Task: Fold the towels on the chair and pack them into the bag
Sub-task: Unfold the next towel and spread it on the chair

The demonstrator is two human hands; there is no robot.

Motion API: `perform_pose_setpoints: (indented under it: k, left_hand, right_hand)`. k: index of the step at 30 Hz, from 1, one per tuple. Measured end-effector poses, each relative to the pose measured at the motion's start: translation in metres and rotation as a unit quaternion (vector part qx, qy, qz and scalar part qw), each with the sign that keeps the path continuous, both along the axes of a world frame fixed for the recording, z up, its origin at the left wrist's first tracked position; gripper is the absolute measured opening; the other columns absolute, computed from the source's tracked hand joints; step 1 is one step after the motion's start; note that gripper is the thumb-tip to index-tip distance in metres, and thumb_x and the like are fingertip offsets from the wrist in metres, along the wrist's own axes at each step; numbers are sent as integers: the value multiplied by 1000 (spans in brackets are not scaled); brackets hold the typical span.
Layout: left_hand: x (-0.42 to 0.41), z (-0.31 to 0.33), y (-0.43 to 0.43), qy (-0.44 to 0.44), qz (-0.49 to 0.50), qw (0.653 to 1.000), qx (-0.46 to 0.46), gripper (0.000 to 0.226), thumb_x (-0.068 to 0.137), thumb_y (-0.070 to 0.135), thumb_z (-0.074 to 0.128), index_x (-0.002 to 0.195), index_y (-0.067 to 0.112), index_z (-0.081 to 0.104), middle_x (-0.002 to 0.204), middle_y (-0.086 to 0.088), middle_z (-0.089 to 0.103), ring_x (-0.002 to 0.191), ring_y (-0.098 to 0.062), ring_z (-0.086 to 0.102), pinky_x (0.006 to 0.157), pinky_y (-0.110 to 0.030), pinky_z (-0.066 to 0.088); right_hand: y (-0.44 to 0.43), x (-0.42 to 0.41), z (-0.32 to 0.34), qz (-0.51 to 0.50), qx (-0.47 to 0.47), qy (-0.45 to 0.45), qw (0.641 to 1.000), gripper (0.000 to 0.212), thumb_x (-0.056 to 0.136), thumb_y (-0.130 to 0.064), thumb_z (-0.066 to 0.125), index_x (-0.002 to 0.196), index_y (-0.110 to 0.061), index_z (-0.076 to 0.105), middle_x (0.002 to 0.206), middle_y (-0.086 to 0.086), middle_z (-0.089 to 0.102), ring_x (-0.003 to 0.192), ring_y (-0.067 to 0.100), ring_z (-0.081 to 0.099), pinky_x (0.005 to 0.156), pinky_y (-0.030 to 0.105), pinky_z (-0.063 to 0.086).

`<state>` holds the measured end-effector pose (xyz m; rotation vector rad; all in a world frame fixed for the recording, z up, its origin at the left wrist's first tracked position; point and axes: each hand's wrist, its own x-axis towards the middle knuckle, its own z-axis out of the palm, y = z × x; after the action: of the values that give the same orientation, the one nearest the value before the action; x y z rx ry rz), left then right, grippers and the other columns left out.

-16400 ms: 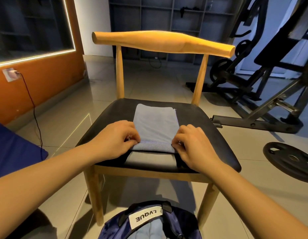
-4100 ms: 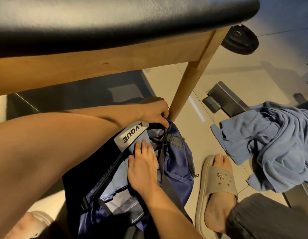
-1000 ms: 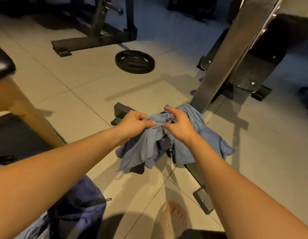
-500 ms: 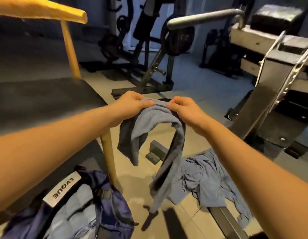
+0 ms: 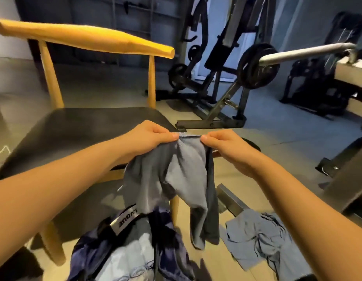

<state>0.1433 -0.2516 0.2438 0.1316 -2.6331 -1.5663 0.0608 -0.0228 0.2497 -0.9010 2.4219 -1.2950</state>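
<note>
Navy bag (image 5: 169, 248) holds towel (image 5: 127, 257); left hand (image 5: 150, 138), right hand (image 5: 226, 149) pinch cloth (image 5: 176, 175).

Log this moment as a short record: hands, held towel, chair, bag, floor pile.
left hand: pinches top edge of towel
right hand: pinches same edge
towel: blue-grey, unfolded, hanging from both hands
chair: wooden frame, black seat
bag: navy, open on floor, pale cloth inside
floor pile: crumpled blue-grey towels, right of bag
</note>
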Motion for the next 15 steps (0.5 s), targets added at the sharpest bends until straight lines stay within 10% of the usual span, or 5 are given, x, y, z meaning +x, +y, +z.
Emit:
perform_pose_setpoints:
  k: [8,15]
  left_hand:
    - [22,21,-51,32,4,997,-69,25,91,44,73,85,21,81,86,4,77,84,-12,72,79,-27,57]
    - [44,30,-110,-86,-22,996,-27,29,90,41,72,83,13,74,86,-10,72,77,-19,68,73,-31,53]
  right_hand:
    - [-41,-2,12,-74,-51,27,996,39,97,-40,65,70,-13,65,68,2,55,71,13,48,65,27,37]
    - [-56,-16,2,-142,-97,45,984,39,97,-43,64,87,-6,72,84,15,68,79,18,61,67,28,46]
